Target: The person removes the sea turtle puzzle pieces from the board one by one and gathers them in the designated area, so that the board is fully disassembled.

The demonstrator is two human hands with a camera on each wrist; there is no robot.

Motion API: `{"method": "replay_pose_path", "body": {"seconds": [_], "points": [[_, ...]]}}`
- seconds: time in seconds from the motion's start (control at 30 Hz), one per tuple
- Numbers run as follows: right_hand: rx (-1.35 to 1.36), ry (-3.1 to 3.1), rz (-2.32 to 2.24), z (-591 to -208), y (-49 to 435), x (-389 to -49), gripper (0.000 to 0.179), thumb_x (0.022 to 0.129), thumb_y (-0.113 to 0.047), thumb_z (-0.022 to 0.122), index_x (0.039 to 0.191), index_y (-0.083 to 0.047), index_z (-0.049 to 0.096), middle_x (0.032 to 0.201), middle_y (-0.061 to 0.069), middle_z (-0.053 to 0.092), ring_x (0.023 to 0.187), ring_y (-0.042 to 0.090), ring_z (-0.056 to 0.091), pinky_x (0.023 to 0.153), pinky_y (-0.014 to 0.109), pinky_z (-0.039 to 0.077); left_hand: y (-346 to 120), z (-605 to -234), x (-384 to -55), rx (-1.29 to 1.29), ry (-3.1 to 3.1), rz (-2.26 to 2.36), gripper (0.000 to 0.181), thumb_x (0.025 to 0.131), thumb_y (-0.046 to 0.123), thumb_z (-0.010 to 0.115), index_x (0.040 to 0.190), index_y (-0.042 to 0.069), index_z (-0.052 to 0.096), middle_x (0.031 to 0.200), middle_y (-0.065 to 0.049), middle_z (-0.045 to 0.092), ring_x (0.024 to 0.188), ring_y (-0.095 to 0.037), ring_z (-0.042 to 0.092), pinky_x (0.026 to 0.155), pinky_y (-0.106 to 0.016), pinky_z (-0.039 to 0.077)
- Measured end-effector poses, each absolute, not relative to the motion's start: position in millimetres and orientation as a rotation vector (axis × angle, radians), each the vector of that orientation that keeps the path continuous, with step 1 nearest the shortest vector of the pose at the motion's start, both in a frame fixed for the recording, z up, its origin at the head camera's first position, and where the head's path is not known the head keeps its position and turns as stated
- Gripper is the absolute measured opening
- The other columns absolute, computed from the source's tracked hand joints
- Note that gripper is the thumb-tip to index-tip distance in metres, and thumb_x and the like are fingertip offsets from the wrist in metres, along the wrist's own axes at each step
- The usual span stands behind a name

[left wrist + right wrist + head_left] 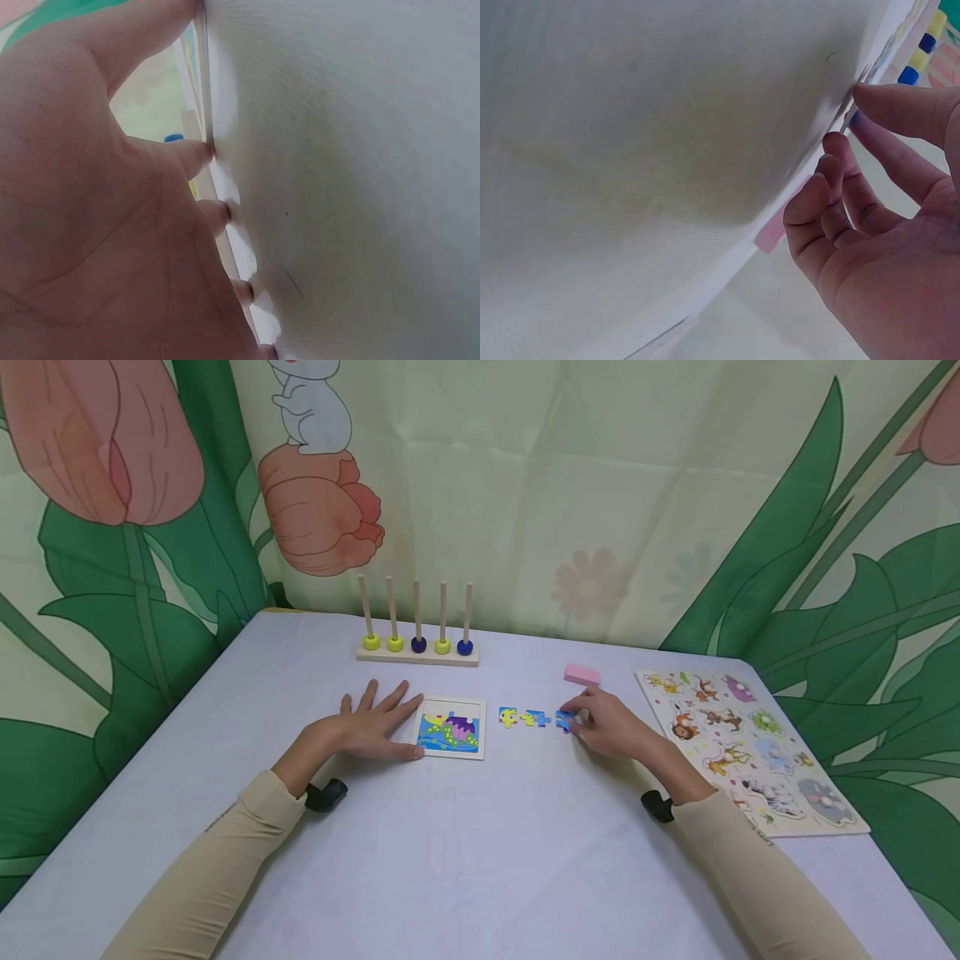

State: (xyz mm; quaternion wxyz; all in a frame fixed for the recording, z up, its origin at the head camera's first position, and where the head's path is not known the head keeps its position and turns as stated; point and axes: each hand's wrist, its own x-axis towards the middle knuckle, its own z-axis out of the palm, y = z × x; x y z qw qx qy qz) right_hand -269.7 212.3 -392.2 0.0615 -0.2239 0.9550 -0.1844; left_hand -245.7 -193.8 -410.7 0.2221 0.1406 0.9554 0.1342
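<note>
A small jigsaw frame (450,756) lies flat on the table with several blue, green and purple pieces (453,732) fitted in its lower part. My left hand (371,727) is spread beside it, thumb and index fingertip at its left edge. To the right of the frame, my right hand (609,723) pinches a blue puzzle piece (564,719) between thumb and index finger; in the right wrist view the other fingers are curled loosely. Two more puzzle pieces, a yellow-and-blue one (507,717) and a blue one (537,718), lie in a row between the frame and this hand.
Behind the frame stands a wooden peg rack (417,656) with yellow and dark blue beads. A pink block (582,675) lies beyond my right hand. An animal puzzle board (750,752) sits at the right, partly under my right forearm. A printed curtain (510,510) hangs behind the table.
</note>
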Motion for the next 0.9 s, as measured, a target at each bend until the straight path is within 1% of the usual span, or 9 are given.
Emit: {"method": "replay_pose_path", "body": {"seconds": [0.1, 0.23, 0.3, 0.47, 0.7, 0.9], "points": [[-0.687, 2.884, -0.558, -392.7, 213.3, -269.8, 0.032, 0.100, -0.008, 0.068, 0.131, -0.003, 0.073, 0.123, 0.019, 0.065, 0.098, 0.026, 0.057, 0.083, 0.036, 0.047, -191.6, -402.9, -240.6, 0.386, 2.630, 0.368, 0.105, 0.092, 0.076, 0.058, 0.172, 0.028, 0.010, 0.181, -0.007, -0.011, 0.162, -0.052, -0.022, 0.121, -0.083, -0.012], [-0.690, 2.874, -0.555, -392.4, 213.6, -270.5, 0.032, 0.100, -0.009, 0.069, 0.131, -0.004, 0.073, 0.122, 0.019, 0.064, 0.095, 0.024, 0.054, 0.081, 0.034, 0.045, -190.3, -394.8, -237.4, 0.391, 2.621, 0.377, 0.103, 0.094, 0.075, 0.057, 0.172, 0.026, 0.011, 0.181, -0.010, -0.011, 0.161, -0.054, -0.021, 0.120, -0.083, -0.013], [-0.687, 2.871, -0.551, -392.4, 213.7, -271.3, 0.032, 0.100, -0.010, 0.069, 0.132, -0.004, 0.073, 0.122, 0.018, 0.064, 0.095, 0.024, 0.053, 0.081, 0.034, 0.045, -190.0, -393.4, -236.9, 0.403, 2.624, 0.383, 0.102, 0.095, 0.073, 0.057, 0.172, 0.024, 0.012, 0.181, -0.012, -0.009, 0.161, -0.056, -0.020, 0.119, -0.085, -0.012], [-0.686, 2.861, -0.554, -391.8, 213.0, -272.6, 0.033, 0.100, -0.010, 0.069, 0.132, -0.004, 0.073, 0.122, 0.019, 0.063, 0.096, 0.025, 0.054, 0.082, 0.034, 0.045, -189.6, -394.1, -236.5, 0.406, 2.626, 0.377, 0.100, 0.096, 0.072, 0.056, 0.172, 0.024, 0.012, 0.181, -0.012, -0.008, 0.161, -0.056, -0.019, 0.119, -0.085, -0.010], [-0.661, 2.856, -0.553, -389.0, 211.8, -272.1, 0.034, 0.100, -0.011, 0.068, 0.134, -0.006, 0.072, 0.123, 0.019, 0.062, 0.096, 0.025, 0.054, 0.082, 0.034, 0.045, -190.6, -393.7, -237.5, 0.409, 2.629, 0.386, 0.104, 0.093, 0.074, 0.058, 0.172, 0.024, 0.012, 0.181, -0.012, -0.009, 0.161, -0.055, -0.020, 0.119, -0.084, -0.012], [-0.659, 2.849, -0.561, -389.9, 212.6, -271.6, 0.035, 0.099, -0.011, 0.069, 0.134, -0.006, 0.072, 0.122, 0.018, 0.062, 0.094, 0.024, 0.054, 0.080, 0.033, 0.045, -190.0, -394.6, -237.6, 0.408, 2.624, 0.380, 0.102, 0.095, 0.073, 0.057, 0.172, 0.024, 0.012, 0.181, -0.011, -0.010, 0.161, -0.054, -0.020, 0.120, -0.083, -0.012]]}}
